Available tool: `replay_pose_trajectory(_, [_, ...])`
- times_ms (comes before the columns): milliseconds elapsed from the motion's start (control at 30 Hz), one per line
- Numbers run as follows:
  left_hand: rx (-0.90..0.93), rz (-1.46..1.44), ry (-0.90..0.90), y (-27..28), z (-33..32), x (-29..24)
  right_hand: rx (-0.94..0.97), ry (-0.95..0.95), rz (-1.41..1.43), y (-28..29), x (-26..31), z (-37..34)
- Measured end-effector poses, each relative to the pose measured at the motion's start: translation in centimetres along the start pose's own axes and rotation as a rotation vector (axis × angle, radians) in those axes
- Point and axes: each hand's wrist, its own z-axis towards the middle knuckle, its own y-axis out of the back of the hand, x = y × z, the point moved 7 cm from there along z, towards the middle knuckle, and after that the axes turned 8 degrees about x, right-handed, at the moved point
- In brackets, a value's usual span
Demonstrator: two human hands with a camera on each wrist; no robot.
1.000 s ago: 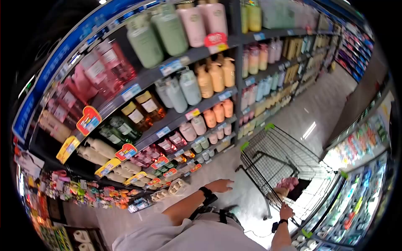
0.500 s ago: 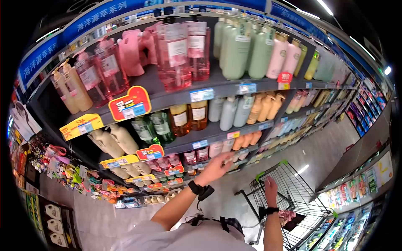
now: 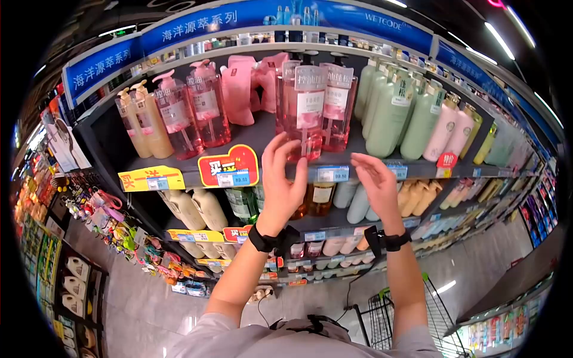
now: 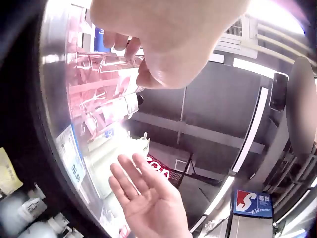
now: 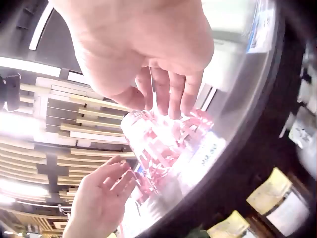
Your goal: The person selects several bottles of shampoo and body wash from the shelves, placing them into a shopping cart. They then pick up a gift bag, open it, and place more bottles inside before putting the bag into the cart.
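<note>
Both hands are raised before the top shelf, fingers relaxed and holding nothing. My left hand (image 3: 282, 182) is in front of a clear pump bottle of pink liquid (image 3: 308, 113), its fingertips overlapping the bottle's lower left side in the head view. To the right, my right hand (image 3: 380, 190) is just below a second pink pump bottle (image 3: 338, 107) and a green bottle (image 3: 387, 119), palm turned toward the left hand. In the left wrist view the right palm (image 4: 156, 206) faces the camera. The right wrist view has pink bottles (image 5: 158, 144) beyond the fingers.
More pink pump bottles (image 3: 208, 107) and a pink bow-shaped display (image 3: 239, 89) stand to the left on the shelf. Price tags (image 3: 332, 173) line its front edge. Lower shelves hold more bottles. A wire shopping cart (image 3: 382, 316) is at the lower right.
The view has swung left to face the pink bottles. The right hand has left the cart handle; both hands have risen to the top shelf's edge.
</note>
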Motion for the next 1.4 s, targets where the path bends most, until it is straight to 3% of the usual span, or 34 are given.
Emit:
replay_pose_trajectory(100, [-0.012,0.069,-0.014,-0.5,1.9,0.7,0.156,0.055,0.114,-2.0,0.4,3.4])
replay_pose_trajectory(233, [-0.021,0.209,-0.009,-1.2,3.3,1.9,0.199,0.139,0.186,-4.8,0.2,6.5])
replay_pose_trajectory(300, [0.024,-0.109,0.182,-1.9,3.7,3.6,0.184,0.155,0.157,-5.5,0.3,7.2])
replay_pose_trajectory(367, [0.035,-0.162,0.228,-2.1,4.3,4.1,0.184,0.132,0.172,-5.9,-0.2,7.5])
replay_pose_trajectory(433, [0.097,0.028,0.297,-2.1,4.7,4.9,0.168,0.109,0.208,-6.4,-0.5,7.4])
replay_pose_trajectory(600, [0.065,0.151,0.21,-2.2,5.1,3.5,0.138,0.145,0.142,-7.1,-0.2,7.0])
replay_pose_trajectory(667, [0.053,-0.144,0.379,-2.0,4.9,2.5,0.11,0.159,0.21,-7.2,0.2,6.5])
replay_pose_trajectory(700, [0.058,-0.149,0.378,-1.9,4.7,2.4,0.082,0.176,0.281,-7.1,0.5,6.2])
replay_pose_trajectory(800, [-0.046,-0.313,0.082,-1.3,4.1,1.1,0.006,0.255,0.266,-6.9,2.8,4.9])
replay_pose_trajectory(933, [-0.043,-0.368,0.071,0.8,2.1,-1.3,-0.065,0.443,-0.059,-5.8,8.2,2.5])
replay_pose_trajectory(1033, [0.068,-0.49,0.081,1.5,0.8,-4.2,-0.012,0.289,0.061,-5.4,9.3,0.6])
replay_pose_trajectory(1167, [0.339,-0.701,0.248,-1.1,-3.6,-3.2,0.121,0.033,0.364,-5.4,7.5,-3.3])
replay_pose_trajectory(1300, [0.514,-0.959,0.402,-5.8,-9.3,-3.2,0.001,-0.114,0.384,-3.1,5.6,-9.1])
replay_pose_trajectory(1400, [0.594,-1.06,0.529,-9.4,-13.6,-4.5,-0.043,-0.354,0.258,0.0,4.1,-14.0])
